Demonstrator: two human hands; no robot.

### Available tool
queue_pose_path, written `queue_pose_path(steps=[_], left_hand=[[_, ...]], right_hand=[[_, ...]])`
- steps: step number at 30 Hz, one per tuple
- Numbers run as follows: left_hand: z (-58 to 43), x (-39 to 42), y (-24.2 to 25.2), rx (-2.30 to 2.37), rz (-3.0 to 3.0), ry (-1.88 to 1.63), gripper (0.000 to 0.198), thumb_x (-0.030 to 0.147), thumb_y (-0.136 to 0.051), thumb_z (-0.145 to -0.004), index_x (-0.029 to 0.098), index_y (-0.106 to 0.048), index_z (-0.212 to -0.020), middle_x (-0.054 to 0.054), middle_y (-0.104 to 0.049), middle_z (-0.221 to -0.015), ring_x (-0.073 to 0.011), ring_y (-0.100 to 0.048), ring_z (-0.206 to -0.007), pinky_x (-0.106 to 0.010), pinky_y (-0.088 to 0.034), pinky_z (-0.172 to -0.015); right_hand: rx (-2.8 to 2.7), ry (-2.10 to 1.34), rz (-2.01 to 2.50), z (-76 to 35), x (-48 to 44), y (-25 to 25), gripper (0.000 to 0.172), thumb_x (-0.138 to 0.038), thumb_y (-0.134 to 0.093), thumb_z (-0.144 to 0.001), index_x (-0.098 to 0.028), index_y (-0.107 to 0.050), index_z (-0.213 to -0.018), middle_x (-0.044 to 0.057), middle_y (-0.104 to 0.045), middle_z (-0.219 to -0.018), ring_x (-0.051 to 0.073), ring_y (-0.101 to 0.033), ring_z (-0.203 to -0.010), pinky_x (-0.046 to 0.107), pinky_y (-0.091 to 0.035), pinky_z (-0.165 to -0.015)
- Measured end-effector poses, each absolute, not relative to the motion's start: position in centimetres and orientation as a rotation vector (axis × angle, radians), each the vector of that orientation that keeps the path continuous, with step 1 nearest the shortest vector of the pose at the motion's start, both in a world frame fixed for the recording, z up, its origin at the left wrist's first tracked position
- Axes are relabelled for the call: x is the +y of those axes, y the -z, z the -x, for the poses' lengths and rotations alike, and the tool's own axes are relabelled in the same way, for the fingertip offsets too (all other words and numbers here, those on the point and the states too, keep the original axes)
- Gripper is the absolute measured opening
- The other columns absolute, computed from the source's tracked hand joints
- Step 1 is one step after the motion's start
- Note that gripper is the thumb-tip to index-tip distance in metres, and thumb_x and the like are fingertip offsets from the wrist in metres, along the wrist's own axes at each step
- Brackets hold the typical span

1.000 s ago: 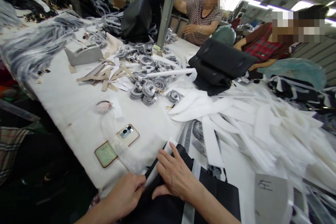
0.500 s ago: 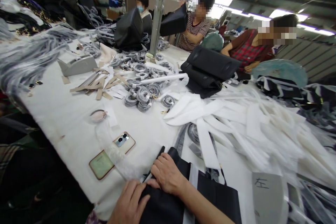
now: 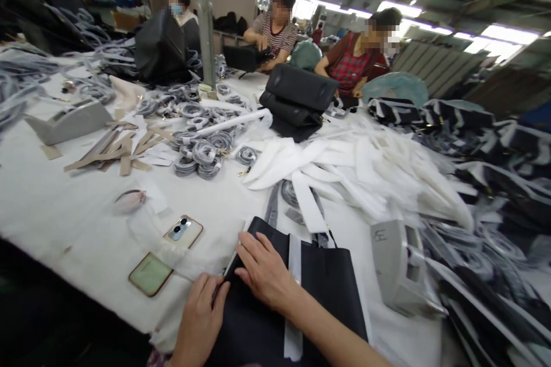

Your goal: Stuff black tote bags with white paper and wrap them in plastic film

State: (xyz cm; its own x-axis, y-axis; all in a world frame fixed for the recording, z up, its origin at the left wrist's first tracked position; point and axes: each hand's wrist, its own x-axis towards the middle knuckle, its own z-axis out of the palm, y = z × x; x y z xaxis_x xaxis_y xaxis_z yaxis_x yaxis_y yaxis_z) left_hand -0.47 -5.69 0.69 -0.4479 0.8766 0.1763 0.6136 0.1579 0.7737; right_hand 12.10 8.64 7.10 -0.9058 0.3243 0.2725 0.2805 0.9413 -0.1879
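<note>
Worktop [image 3: 64,206]: a big white one, and lots of people sit round it. It is full of stuff.

Heap of white strips [image 3: 344,166]: floppy bands piled in the middle, just past the bag.

Black bag [image 3: 327,281]: it lies flat at the near edge of the worktop, right in front of the person. A white stripe runs down it. It looks soft and thin, like cloth, so I think it is light and will bend and sag if you lift it by one corner. It does not look slippery or easy to break. I think the best place to hold it is along the left edge or by the thin handles at the top, with the other hand flat on it to keep it smooth.

Rolled grey straps [image 3: 202,152]: small coils in a bunch, well apart from the bag.

Grey box [image 3: 398,266]: stands just beside the bag on the right, with a mark written on it.

Right hand [image 3: 264,269]: the grip is apart. The fingers lie flat on the bag's top left corner and press it down.

Left hand [image 3: 200,315]: the grip is together, pinched on the bag's left edge, just beside the right hand.

Phone [image 3: 185,230]: lies back up near the left hand, partly under clear plastic.
</note>
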Motion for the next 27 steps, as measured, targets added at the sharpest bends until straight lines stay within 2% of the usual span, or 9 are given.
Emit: queue_pose_path(steps=[4,7,11,14,17,19,21,24,27], left_hand=[[1.1,-5.9,-0.7,2.135,-1.464,-1.14,0.025,0.042,-0.046,-0.094,0.022,-0.059,-0.089,-0.003,-0.059,-0.084,-0.0203,-0.059,-0.081,-0.034,-0.048,-0.075],[1.7,-6.1,-1.3,2.159,-1.627,-1.086,0.027,0.045,-0.047,-0.093,0.021,-0.059,-0.092,-0.005,-0.06,-0.086,-0.0221,-0.058,-0.083,-0.036,-0.047,-0.076],[0.2,-5.3,-3.6,2.099,-2.0,-1.225,0.031,0.041,-0.054,-0.09,0.022,-0.059,-0.114,-0.011,-0.06,-0.112,-0.0293,-0.056,-0.106,-0.047,-0.042,-0.094],[-3.3,-4.2,-4.6,1.578,-2.284,-1.184,0.049,0.034,-0.05,-0.092,0.025,-0.04,-0.14,-0.01,-0.051,-0.136,-0.0256,-0.05,-0.122,-0.04,-0.043,-0.101],[-6.9,-3.4,-3.5,1.236,-2.48,-0.949,0.067,0.036,-0.048,-0.093,0.023,-0.017,-0.151,-0.012,-0.043,-0.146,-0.0257,-0.044,-0.131,-0.039,-0.044,-0.101],[-8.3,-3.0,-2.5,1.206,-2.568,-0.828,0.07,0.035,-0.047,-0.094,0.023,-0.01,-0.152,-0.014,-0.044,-0.145,-0.0276,-0.045,-0.13,-0.043,-0.046,-0.099],[-9.2,-2.4,-2.4,1.195,-2.636,-0.73,0.071,0.036,-0.049,-0.093,0.023,-0.011,-0.152,-0.015,-0.042,-0.146,-0.0304,-0.042,-0.132,-0.048,-0.046,-0.098],[-10.8,-0.4,-4.7,1.017,-2.72,-0.602,0.081,0.05,-0.06,-0.085,0.026,-0.02,-0.15,-0.014,-0.033,-0.152,-0.0356,-0.029,-0.139,-0.058,-0.036,-0.105],[-13.7,2.6,-7.6,0.707,-2.766,-0.509,0.088,0.065,-0.062,-0.076,0.026,-0.028,-0.148,-0.013,-0.031,-0.153,-0.0365,-0.023,-0.141,-0.062,-0.022,-0.111]], right_hand=[[-2.731,-0.146,0.841,-19.3,3.1,-9.1,0.042,-0.022,-0.041,-0.094,-0.01,-0.046,-0.134,0.018,-0.047,-0.141,0.027,-0.038,-0.135,0.049,-0.038,-0.108],[-2.738,-0.161,1.119,-22.8,-0.7,-7.2,0.048,-0.027,-0.046,-0.093,-0.011,-0.043,-0.138,0.017,-0.049,-0.14,0.029,-0.043,-0.132,0.051,-0.042,-0.105],[-2.763,-0.232,1.211,-23.7,-3.0,-4.2,0.055,-0.028,-0.049,-0.091,-0.011,-0.038,-0.142,0.016,-0.04,-0.147,0.028,-0.034,-0.137,0.047,-0.04,-0.108],[-2.713,-0.327,1.226,-23.6,-2.9,-4.4,0.057,-0.027,-0.047,-0.092,-0.012,-0.032,-0.144,0.015,-0.035,-0.15,0.025,-0.028,-0.14,0.045,-0.035,-0.112],[-2.536,-0.53,1.166,-24.4,-3.4,-6.0,0.054,-0.027,-0.045,-0.091,-0.012,-0.035,-0.143,0.016,-0.043,-0.146,0.023,-0.036,-0.137,0.041,-0.037,-0.11],[-2.188,-0.616,1.234,-26.0,-4.6,-6.6,0.042,-0.027,-0.043,-0.091,-0.015,-0.051,-0.131,0.014,-0.057,-0.131,0.023,-0.052,-0.122,0.038,-0.046,-0.102],[-1.686,-0.64,1.434,-28.3,-5.9,-6.6,0.03,-0.033,-0.044,-0.091,-0.017,-0.065,-0.106,0.01,-0.07,-0.101,0.022,-0.065,-0.093,0.033,-0.054,-0.083],[-0.926,-0.746,1.73,-32.1,-6.6,-5.5,0.036,-0.051,-0.057,-0.083,-0.017,-0.067,-0.082,0.004,-0.064,-0.067,0.018,-0.061,-0.06,0.026,-0.051,-0.053],[-0.485,-0.936,1.789,-34.5,-5.1,-4.1,0.048,-0.06,-0.067,-0.07,-0.014,-0.067,-0.082,0.004,-0.064,-0.068,0.014,-0.057,-0.055,0.022,-0.043,-0.043]])
